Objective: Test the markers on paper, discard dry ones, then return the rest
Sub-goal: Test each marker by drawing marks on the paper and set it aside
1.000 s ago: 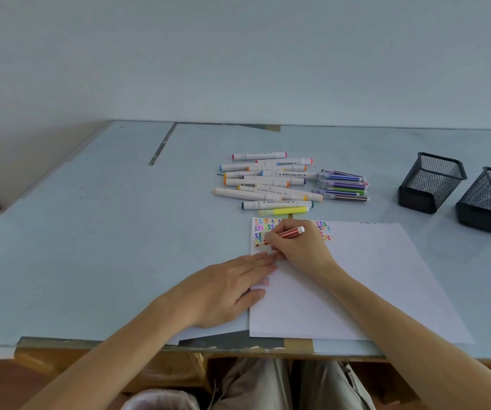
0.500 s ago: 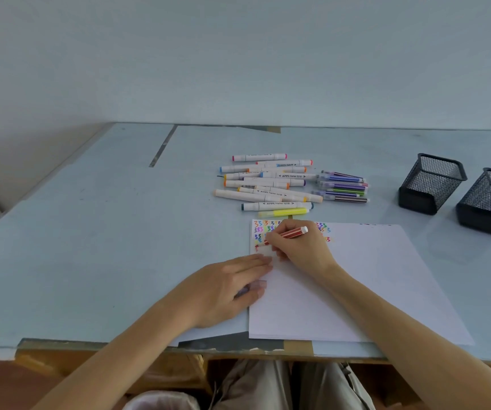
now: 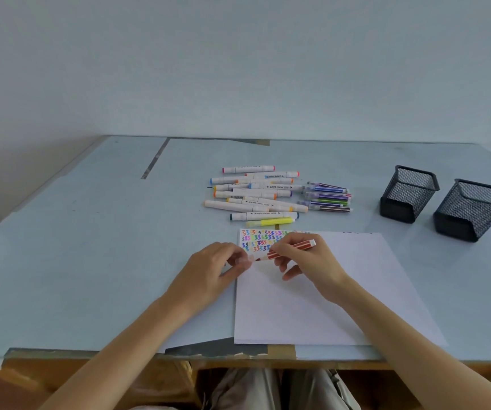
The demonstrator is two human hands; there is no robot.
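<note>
My right hand [image 3: 306, 263] holds a thin red striped marker [image 3: 290, 248] just above the white paper [image 3: 327, 291], tip pointing left. My left hand [image 3: 211, 269] pinches a small clear cap [image 3: 245, 259] right at that tip. Colourful test squiggles [image 3: 260, 241] fill the paper's top left corner. A pile of thick white markers [image 3: 256, 192] lies beyond the paper, with a yellow highlighter [image 3: 269, 222] nearest it and a bundle of thin coloured markers [image 3: 327, 196] to their right.
Two black mesh pen holders [image 3: 408, 193] [image 3: 472, 210] stand at the right on the light blue table [image 3: 90, 247]. The table's near edge runs just below the paper. A plain wall rises behind the table.
My left hand lifted off the paper and brought the clear cap up to the marker's tip. My right hand raised the red marker from the squiggles and turned it more level.
</note>
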